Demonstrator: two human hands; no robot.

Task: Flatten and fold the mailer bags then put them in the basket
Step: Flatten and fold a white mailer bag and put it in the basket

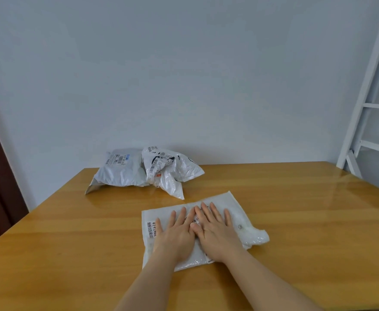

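Hands: left hand (176, 234) and right hand (217, 232) lay flat, fingers spread, side by side, pressing the white bubble mailer (235, 208) at lower centre.
Spare mailers: two crumpled mailer bags (143, 170) sat near the wooden table (307, 221) far edge, centre left.
Open room: bare tabletop stretched right.

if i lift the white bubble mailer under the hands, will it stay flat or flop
The bubble mailer will probably flop: its right end is already crumpled. It looks light and thin. On the glossy table it may slide once the left hand and right hand lift.

White mailer bags on the table

A bubble mailer (215, 199) lies flat near centre — right end crumpled; two crumpled mailers (121, 171) (172, 171) sit touching, far left.
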